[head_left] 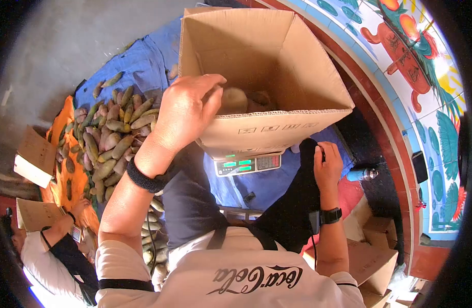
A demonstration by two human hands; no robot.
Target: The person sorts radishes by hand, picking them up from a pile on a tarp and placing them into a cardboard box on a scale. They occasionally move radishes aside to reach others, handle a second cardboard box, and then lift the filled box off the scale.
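A tall open cardboard box (277,126) stands on a digital scale (241,167) with lit green displays. My left hand (192,105) is at the box's near left corner, its bent fingers curled over the rim. Inside, partly in shadow, lie a few pale rounded pieces (234,100) whose kind I cannot make out. My right hand (328,163) rests by my right knee with its fingers curled. Something dark shows between those fingers, too small to name.
To the left, a heap of long green and purplish roots (113,133) lies on blue and orange sheets (66,179). Another person (56,256) works at lower left beside small boxes (36,156). A flask (361,174) and cartons (372,262) are at right, near a painted tiled wall (385,77).
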